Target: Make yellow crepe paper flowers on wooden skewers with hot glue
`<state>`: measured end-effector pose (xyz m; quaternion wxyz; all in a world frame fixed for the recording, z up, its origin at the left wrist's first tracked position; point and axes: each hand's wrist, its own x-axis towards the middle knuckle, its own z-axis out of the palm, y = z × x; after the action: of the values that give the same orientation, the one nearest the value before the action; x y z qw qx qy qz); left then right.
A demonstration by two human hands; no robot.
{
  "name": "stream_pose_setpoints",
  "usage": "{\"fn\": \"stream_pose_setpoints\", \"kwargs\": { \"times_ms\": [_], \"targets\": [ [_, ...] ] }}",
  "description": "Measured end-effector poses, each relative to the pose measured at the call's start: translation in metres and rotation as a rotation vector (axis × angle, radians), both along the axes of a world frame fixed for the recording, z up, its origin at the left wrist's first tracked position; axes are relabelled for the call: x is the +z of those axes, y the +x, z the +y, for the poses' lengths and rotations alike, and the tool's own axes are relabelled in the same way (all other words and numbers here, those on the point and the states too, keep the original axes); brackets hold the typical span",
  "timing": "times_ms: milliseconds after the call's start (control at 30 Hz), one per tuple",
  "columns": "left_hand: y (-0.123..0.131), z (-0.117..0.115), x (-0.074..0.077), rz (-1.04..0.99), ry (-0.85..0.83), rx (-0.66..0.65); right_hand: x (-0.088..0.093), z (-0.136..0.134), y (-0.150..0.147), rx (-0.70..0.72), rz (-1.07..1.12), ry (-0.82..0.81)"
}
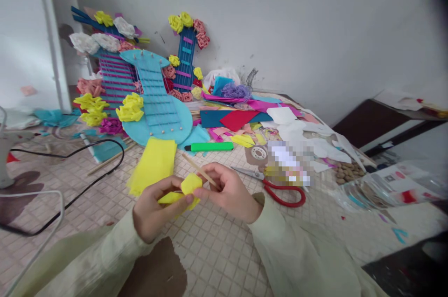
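Between my two hands is a piece of yellow crepe paper [191, 183], folded into a small rounded shape with a loose strip below it. My left hand [159, 206] pinches this paper from the left. A thin wooden stick [196, 165] slants through the fingers of my right hand [229, 190], whose thumb presses on the paper's right side. Just beyond my left hand lies a stack of yellow crepe paper sheets [156, 162]. Red-handled scissors [285, 194] rest to the right of my right hand, and a green marker [212, 147] lies beyond both.
A light-blue guitar-shaped craft [157, 110] leans at the back among paper flowers [129, 108]. Blue and red paper [241, 120] and white scraps [315, 136] cover the far right. A black cable [84, 196] curves across the left; a plastic bottle [381, 187] lies right.
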<state>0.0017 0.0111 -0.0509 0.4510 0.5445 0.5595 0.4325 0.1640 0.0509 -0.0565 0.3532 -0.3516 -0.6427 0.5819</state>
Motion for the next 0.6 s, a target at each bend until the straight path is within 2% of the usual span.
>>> {"fn": "stream_pose_setpoints", "kwargs": {
  "times_ms": [100,233,433,600],
  "targets": [
    [0.005,-0.003,-0.001,-0.048,-0.034,0.067,-0.005,0.000,-0.001,-0.047,-0.013,0.026],
    [0.005,-0.001,-0.004,-0.044,-0.018,0.088,-0.008,0.000,-0.001,-0.086,-0.037,0.044],
    [-0.008,0.007,-0.005,0.044,-0.016,-0.074,-0.009,-0.002,-0.001,-0.110,-0.089,0.135],
    [-0.015,0.010,-0.005,0.063,-0.050,-0.070,-0.010,-0.002,-0.002,-0.119,-0.117,0.139]
  ]
}}
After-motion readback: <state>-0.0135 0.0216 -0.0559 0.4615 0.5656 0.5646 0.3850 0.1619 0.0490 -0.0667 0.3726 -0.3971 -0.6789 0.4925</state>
